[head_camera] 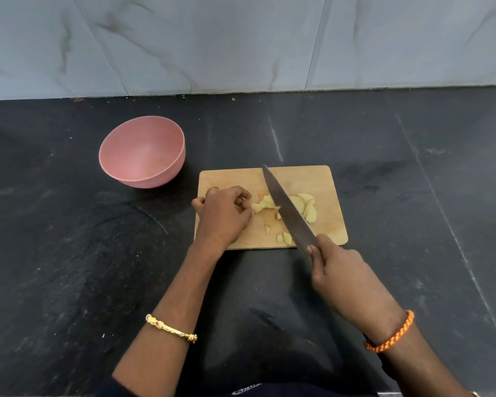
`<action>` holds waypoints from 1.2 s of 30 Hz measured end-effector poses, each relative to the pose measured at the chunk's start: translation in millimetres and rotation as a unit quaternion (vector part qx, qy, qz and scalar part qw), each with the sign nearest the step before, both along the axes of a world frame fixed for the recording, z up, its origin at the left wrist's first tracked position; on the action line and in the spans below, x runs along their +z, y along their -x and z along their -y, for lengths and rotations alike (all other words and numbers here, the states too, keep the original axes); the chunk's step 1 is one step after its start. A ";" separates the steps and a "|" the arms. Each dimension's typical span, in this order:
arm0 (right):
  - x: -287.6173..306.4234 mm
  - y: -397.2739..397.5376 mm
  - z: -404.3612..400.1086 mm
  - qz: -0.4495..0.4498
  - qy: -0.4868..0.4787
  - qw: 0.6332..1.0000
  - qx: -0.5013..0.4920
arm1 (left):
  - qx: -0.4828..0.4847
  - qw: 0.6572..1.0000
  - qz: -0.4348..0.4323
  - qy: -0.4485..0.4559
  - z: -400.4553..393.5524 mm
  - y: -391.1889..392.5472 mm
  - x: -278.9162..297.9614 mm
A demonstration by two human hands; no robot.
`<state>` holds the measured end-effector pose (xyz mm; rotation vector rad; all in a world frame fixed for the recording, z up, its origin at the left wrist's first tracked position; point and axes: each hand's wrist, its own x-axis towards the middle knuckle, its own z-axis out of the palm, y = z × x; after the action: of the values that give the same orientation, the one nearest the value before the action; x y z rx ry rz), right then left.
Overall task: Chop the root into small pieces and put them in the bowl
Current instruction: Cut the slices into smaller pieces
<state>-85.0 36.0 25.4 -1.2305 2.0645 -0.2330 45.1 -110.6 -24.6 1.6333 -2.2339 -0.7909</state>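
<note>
Pale yellow slices of the root (305,207) lie on a small wooden cutting board (324,181), with a few smaller bits (284,238) near its front edge. My left hand (225,214) rests on the board's left side, fingertips pinching the left end of the root slices. My right hand (341,270) grips the handle of a large knife (284,204). The blade runs diagonally across the pile, tip toward the board's far edge. An empty pink bowl (142,151) stands on the counter to the left of the board.
The board and bowl sit on a dark stone counter (69,253). A marble-look tiled wall (241,44) rises behind it. I wear a gold bangle on the left wrist and an orange braided band on the right.
</note>
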 end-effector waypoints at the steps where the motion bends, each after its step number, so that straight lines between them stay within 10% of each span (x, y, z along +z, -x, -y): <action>1: -0.6 -3.2 -0.7 -0.001 -0.008 1.000 0.011 | 0.007 1.000 -0.006 0.005 -1.2 1.4 -0.7; 36: -3.5 -16.2 1.4 -0.075 -0.109 0.988 0.074 | 0.072 0.995 -0.015 0.067 -9.6 7.6 -9.1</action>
<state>-68.8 34.7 21.9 -1.2901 2.0479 0.1557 37.5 -101.0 -33.6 1.6833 -2.0726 -0.6103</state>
